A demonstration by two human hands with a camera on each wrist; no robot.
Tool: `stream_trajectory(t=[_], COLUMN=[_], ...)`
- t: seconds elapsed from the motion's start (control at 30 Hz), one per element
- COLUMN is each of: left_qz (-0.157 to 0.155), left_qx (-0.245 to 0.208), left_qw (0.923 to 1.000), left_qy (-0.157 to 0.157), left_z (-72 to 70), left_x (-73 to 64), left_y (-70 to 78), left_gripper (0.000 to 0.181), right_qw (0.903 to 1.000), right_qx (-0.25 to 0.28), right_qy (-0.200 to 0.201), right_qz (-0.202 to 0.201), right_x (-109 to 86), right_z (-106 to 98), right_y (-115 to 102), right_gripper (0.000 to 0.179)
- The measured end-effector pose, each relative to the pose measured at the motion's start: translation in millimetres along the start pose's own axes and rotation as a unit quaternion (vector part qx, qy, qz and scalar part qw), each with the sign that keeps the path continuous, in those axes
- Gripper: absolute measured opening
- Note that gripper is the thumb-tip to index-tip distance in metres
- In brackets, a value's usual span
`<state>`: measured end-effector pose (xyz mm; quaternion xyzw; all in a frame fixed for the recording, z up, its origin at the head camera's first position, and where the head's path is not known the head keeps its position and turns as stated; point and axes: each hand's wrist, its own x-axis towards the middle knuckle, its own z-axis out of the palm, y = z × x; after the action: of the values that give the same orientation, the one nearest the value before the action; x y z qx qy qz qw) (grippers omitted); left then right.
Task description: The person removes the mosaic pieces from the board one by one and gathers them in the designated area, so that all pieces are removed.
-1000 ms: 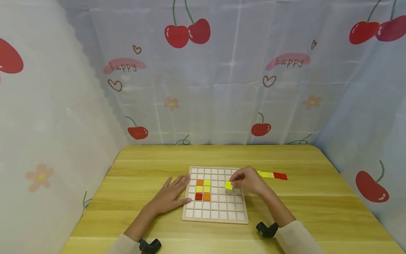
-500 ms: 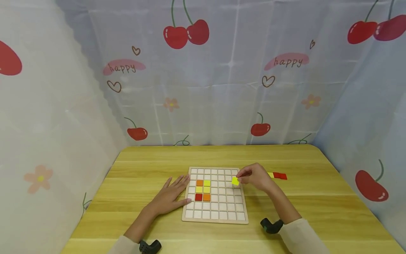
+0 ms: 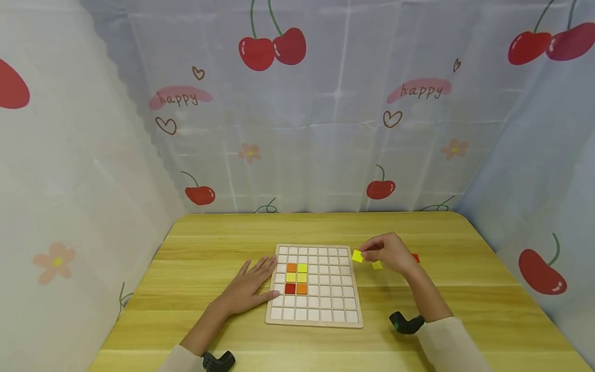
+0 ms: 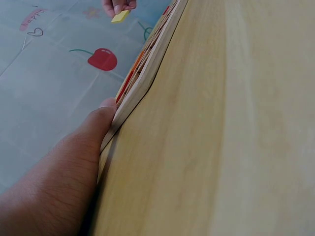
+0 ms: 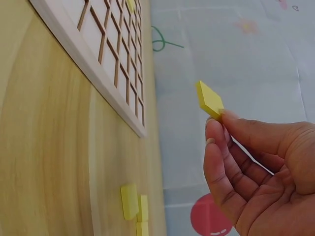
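Between the thumb and fingers of my right hand (image 3: 387, 252) is pinched a yellow square tile (image 3: 357, 256), held in the air just past the right edge of a wooden grid board (image 3: 313, 325). The right wrist view shows the tile (image 5: 209, 100) above the table, gripped by one corner. My left hand (image 3: 251, 287) lies flat with spread fingers along the board's left edge, thumb touching the frame. In the board's cells sit several tiles: orange ones, yellow ones and a dark red tile (image 3: 290, 289).
Yellow tiles (image 5: 130, 201) lie on the table right of the board, one of them (image 3: 377, 265) below my right hand. A red tile (image 3: 416, 257) shows behind the wrist; my hand hides others. Patterned curtains surround the wooden table (image 3: 223, 227).
My right hand has moved right and away from me, carrying the yellow tile from above the board to beyond its right edge. The left hand stays in place.
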<state>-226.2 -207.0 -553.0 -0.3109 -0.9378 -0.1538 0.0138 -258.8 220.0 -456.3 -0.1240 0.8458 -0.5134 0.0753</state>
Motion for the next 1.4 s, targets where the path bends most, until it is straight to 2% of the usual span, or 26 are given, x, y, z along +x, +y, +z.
stream_trajectory(t=[0.27, 0.5, 0.97, 1.4], left_qz=[0.001, 0.003, 0.004, 0.002], left_qx=[-0.001, 0.001, 0.005, 0.005], left_qw=[1.0, 1.0, 1.0, 1.0], left_qy=[-0.002, 0.001, 0.0, -0.001], left_z=[-3.6, -4.7, -3.6, -2.0], left_x=[0.8, 0.7, 1.1, -0.1], left_y=[1.6, 1.2, 2.0, 1.1], left_gripper=[0.087, 0.087, 0.087, 0.088], right_qw=[0.9997, 0.9998, 0.998, 0.9975], right_qx=[-0.007, -0.008, -0.037, -0.027], right_qy=[0.017, 0.014, 0.039, 0.042], right_qz=[0.018, 0.012, 0.031, 0.05], right_x=[-1.0, -3.9, -4.6, -7.1], right_z=[-11.5, -18.9, -31.6, -39.0], right_y=[2.1, 2.3, 18.6, 30.3], right_gripper=[0.015, 0.019, 0.02, 0.019])
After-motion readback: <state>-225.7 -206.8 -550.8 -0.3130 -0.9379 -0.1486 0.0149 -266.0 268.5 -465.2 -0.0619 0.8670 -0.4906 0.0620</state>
